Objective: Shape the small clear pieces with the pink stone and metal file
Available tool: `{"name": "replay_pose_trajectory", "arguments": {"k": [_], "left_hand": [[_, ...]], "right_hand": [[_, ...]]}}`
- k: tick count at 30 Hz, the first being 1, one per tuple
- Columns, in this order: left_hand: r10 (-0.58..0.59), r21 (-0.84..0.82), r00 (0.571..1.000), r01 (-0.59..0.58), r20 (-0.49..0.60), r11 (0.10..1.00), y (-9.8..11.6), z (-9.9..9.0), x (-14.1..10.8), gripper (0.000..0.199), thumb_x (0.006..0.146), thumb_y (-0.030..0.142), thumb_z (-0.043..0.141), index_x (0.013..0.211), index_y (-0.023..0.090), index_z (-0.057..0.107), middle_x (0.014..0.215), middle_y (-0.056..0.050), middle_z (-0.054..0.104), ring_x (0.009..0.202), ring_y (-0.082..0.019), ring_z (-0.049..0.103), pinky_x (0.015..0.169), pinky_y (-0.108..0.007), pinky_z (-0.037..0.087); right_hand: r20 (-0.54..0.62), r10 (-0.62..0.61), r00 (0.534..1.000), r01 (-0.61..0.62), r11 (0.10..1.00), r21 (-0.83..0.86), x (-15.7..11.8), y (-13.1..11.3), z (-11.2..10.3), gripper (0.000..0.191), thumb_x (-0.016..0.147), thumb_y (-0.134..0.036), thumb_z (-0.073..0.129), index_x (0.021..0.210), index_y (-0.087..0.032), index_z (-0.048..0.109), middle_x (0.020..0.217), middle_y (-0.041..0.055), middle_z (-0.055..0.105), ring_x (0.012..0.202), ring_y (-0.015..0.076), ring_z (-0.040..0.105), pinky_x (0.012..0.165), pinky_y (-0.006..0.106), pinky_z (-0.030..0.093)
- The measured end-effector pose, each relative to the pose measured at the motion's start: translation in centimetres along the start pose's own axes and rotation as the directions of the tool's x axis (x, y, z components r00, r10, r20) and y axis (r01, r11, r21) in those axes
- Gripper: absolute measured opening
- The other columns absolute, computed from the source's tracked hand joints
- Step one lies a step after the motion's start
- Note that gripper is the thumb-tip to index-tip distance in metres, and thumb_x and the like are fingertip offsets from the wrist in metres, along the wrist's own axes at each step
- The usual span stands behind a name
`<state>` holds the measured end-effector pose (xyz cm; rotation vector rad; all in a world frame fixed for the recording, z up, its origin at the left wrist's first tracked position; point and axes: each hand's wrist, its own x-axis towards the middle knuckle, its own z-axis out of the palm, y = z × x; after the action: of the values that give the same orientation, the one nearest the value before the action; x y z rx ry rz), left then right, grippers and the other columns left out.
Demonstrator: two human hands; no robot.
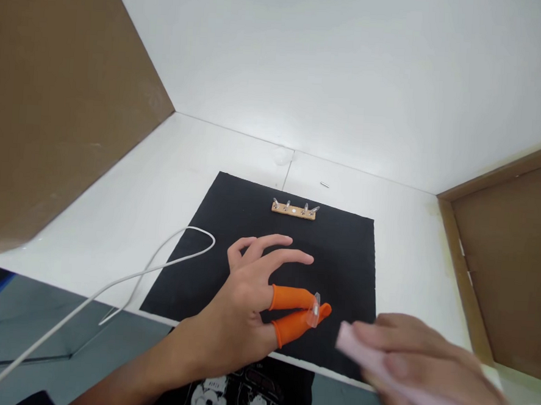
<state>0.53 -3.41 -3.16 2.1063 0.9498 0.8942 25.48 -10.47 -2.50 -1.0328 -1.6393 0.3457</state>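
Observation:
My left hand (246,299) wears orange finger cots on the thumb and index finger. Pinched between those two tips is a small clear plastic piece (314,310), curved and see-through. The other left fingers stretch out above a black mat (341,243). At the lower right, my right hand (434,365) is closed around a long, flat, pale pink bar (393,372), blurred by motion. The bar's near end points at the clear piece, with a gap between them. Farther back on the mat lies a small wooden strip (294,211) carrying several upright clear pieces.
A white cable (147,269) loops over the table's left side and onto the mat. Behind the mat, a short metal pin (325,184) lies on the white table (410,235). Brown boards (65,104) flank both sides, and a white wall (329,65) rises at the back.

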Motion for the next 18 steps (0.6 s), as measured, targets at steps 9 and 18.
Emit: {"name": "replay_pose_trajectory", "arguments": {"k": [9,18], "left_hand": [[-0.004,0.006,1.0,0.004,-0.021,1.0,-0.2,0.5,-0.1,0.013,0.106,0.035,0.077,0.095,0.034,0.084,0.139,0.002,0.08,0.147,-0.034,0.06,0.118,-0.059,0.032],[0.005,0.002,1.0,-0.005,-0.021,1.0,-0.3,0.6,0.1,0.013,0.107,0.036,0.077,0.095,0.034,0.084,0.139,0.002,0.08,0.147,-0.034,0.06,0.118,-0.06,0.032]], "right_hand": [[-0.103,0.116,0.988,-0.106,0.99,0.098,-0.9,1.6,-1.4,0.038,0.083,-0.003,0.089,0.112,-0.026,0.081,0.12,-0.0009,0.088,0.099,0.0219,0.087,0.074,0.032,0.075],[0.136,0.057,0.989,-0.066,0.996,0.061,-1.2,0.7,-0.6,0.018,0.097,-0.024,0.083,0.111,-0.036,0.081,0.1,0.0012,0.089,0.058,0.0203,0.079,0.051,0.034,0.064]]}}
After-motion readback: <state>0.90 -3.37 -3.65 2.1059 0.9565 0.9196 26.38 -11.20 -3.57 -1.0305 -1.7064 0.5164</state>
